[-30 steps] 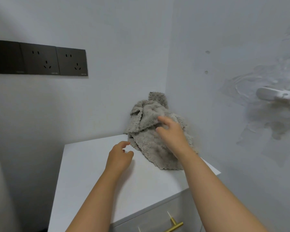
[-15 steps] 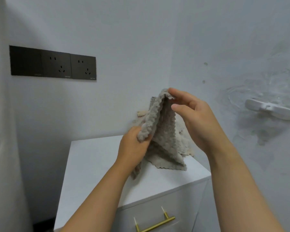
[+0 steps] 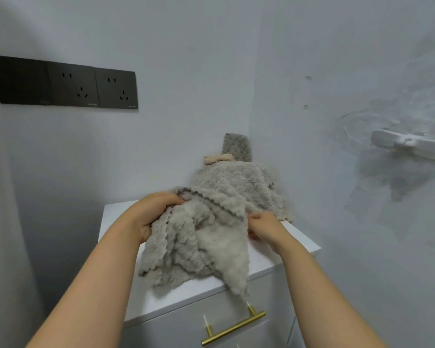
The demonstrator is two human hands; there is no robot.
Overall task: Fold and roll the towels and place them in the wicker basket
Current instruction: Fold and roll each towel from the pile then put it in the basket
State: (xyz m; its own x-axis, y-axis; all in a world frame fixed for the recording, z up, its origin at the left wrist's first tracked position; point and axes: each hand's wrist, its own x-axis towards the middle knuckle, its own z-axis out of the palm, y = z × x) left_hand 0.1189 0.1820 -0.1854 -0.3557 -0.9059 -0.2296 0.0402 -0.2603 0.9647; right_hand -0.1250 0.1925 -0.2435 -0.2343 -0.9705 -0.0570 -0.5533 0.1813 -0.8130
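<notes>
Grip on both sides is closed on cloth: your left hand (image 3: 151,218) curls its fingers over the upper hem of the grey towel (image 3: 199,247), and your right hand (image 3: 263,228) pinches the same hem at the opposite side, its fingertips partly hidden behind the fabric. Towel hangs bunched between the two hands over the front of the white counter (image 3: 300,243), with its lower corner draping past the front edge toward the brass drawer handle (image 3: 234,327). Pile of further towels (image 3: 239,187) sits on the counter behind it, in the corner against the wall. Wicker basket is not in view. Assessment: the fabric is plush, light and entirely limp. It will hold no shape of its own, will sag wherever unsupported, and should not slip in a bare-hand pinch. Recommendation: take hold at two adjacent corners along the scalloped hem rather than mid-edge, since the present hold leaves the cloth gathered in folds. It likely needs spreading flat on the bare counter before any fold will sit true. Risk noted: the hanging corner may snag the handle or drag the cloth off the edge.
</notes>
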